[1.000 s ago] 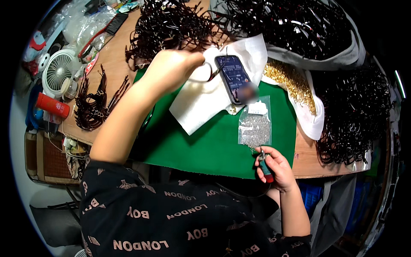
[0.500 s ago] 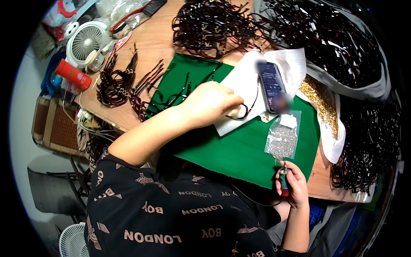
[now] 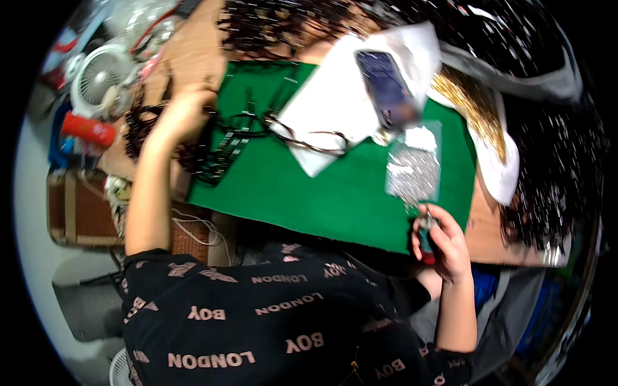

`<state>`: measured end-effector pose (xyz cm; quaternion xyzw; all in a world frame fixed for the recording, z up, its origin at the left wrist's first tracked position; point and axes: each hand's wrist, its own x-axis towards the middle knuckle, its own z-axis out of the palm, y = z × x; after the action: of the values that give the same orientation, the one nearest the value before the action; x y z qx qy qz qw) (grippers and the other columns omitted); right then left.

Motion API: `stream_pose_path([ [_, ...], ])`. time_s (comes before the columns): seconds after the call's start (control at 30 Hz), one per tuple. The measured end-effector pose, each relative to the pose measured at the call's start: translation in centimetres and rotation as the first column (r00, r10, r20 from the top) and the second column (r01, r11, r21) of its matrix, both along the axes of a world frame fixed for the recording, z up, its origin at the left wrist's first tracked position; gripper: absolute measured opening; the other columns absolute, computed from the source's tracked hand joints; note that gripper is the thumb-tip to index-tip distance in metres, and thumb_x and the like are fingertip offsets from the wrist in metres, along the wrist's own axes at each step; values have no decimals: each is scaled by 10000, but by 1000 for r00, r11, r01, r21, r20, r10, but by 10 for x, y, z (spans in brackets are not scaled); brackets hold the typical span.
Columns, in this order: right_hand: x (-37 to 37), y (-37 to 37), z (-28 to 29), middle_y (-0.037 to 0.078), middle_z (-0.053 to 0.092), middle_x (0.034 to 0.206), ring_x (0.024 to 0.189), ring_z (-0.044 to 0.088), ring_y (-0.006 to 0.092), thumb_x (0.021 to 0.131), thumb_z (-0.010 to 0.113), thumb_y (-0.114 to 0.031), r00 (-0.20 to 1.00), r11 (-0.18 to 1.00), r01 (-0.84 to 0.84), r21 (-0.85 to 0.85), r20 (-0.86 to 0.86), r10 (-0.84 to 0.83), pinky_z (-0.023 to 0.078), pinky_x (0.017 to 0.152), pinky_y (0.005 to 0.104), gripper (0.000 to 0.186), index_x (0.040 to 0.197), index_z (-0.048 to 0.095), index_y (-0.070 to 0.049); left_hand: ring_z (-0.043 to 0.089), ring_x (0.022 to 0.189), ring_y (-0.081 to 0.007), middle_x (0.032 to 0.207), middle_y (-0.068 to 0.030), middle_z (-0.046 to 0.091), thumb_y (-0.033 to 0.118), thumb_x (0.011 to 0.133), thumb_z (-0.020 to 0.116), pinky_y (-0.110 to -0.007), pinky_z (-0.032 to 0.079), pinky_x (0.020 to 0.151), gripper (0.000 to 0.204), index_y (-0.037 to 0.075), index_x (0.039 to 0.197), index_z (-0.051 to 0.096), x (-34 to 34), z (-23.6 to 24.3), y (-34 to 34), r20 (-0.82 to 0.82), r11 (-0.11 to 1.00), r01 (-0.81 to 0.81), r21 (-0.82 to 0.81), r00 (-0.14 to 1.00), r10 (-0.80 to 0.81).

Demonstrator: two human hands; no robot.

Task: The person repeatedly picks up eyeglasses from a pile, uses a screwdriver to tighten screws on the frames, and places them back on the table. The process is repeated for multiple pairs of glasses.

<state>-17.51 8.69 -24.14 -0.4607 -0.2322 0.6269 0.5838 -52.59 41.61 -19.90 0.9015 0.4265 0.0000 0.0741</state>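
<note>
My right hand (image 3: 452, 251) grips a small electric screwdriver (image 3: 425, 239), green and red with a metal tip, at the near right edge of the green mat (image 3: 309, 199). Just beyond its tip lies a clear bag of tiny silver screws (image 3: 413, 172), some spilling at the mouth. My left hand (image 3: 188, 110) is over the dark temple arms (image 3: 143, 132) left of the mat; motion smears its fingers, so its grip cannot be made out. A dark glasses frame (image 3: 315, 149) lies across the corner of a white cloth (image 3: 322, 96). Several temple arms (image 3: 225, 151) lie on the mat's left side.
A phone (image 3: 384, 83) rests on the white cloth. Gold-coloured pieces (image 3: 473, 106) lie in a white wrap at the right. Heaps of dark frames (image 3: 283, 26) fill the back and right. At the left stand a small white fan (image 3: 102, 77) and a red can (image 3: 88, 128).
My left hand has let go of the glasses frame and swung left to the temple arms. The right hand still holds the screwdriver. The whole view has shifted.
</note>
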Motion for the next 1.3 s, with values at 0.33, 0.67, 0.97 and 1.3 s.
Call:
stream_pose_path([
  [0.33,-9,-15,35,166,532,818,725,562,326,810,567,-123,147,983,-55,-172,973,179,465,641,366,340,1144,524,-82,554,972,-115,1067,-53,595,55,898,445,-230,425,840,246,4,1110,560,14,74,-5,739,999,-15,30,674,-12],
  [0.67,-13,-2,40,152,493,798,629,567,307,837,531,-166,-159,932,-101,-349,930,331,480,566,384,318,1154,542,-159,464,621,-31,1020,-91,547,58,796,469,-115,370,523,497,-86,1262,374,-29,122,-63,737,838,140,-527,567,369],
  [0.97,-7,4,42,152,499,794,636,568,300,835,538,-171,-149,928,-145,-343,935,322,476,569,377,313,1148,543,-153,422,545,-10,773,-32,524,208,878,495,-95,311,437,650,-116,1329,158,-10,111,-105,983,901,414,-131,175,63],
  [1.3,-13,2,38,148,491,786,632,565,301,834,540,-170,-208,931,-133,-339,928,308,474,563,383,326,1160,533,-155,364,428,-116,486,-12,464,174,895,441,-252,293,465,345,21,1202,471,118,-23,-180,470,-129,973,-192,207,858],
])
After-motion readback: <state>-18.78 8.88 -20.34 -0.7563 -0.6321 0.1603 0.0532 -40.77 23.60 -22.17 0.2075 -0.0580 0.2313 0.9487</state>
